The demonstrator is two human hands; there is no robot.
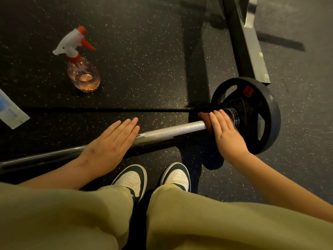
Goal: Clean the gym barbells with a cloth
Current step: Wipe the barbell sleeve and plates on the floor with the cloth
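Observation:
A steel barbell [173, 130] lies across the dark rubber floor, its knurled part in the middle of the view and a black weight plate [266, 112] on its right end. My left hand [110, 147] rests flat on the bar with straight fingers. Near the plate's collar my right hand [225, 130] presses a reddish-brown cloth [205, 118] onto the bar, fingers laid straight over it. Most of the cloth is hidden under that hand.
A clear spray bottle [81, 65] with a white and red trigger stands on the floor at the upper left. A white and blue packet [10, 110] lies at the left edge. A rack's metal base [250, 42] runs behind the plate. My shoes [151, 177] stand just before the bar.

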